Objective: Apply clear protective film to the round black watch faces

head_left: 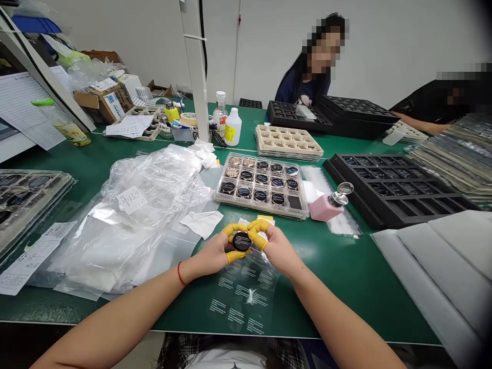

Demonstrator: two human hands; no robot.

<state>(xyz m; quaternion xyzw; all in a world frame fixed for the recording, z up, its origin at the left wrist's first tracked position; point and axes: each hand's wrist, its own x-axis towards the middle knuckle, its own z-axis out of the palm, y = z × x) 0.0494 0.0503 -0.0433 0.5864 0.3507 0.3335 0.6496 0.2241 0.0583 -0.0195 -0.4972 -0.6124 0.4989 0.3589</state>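
Note:
My left hand point(215, 252) and my right hand point(273, 245) meet over the green table, both wearing yellow finger cots. Together they pinch a small round black disc point(242, 241) between the fingertips. Under my hands lies a clear printed plastic bag point(246, 289). Just beyond them stands a clear tray point(301, 207) holding several round black and copper discs. A white wipe point(202, 223) lies left of my hands.
A heap of clear plastic bags point(142, 205) fills the left. A pink dispenser bottle point(328, 205) and black foam trays point(392, 192) sit right. Beige tray point(288, 141), bottles point(232, 127) and a white post point(196, 72) stand behind. Two other people sit across the table.

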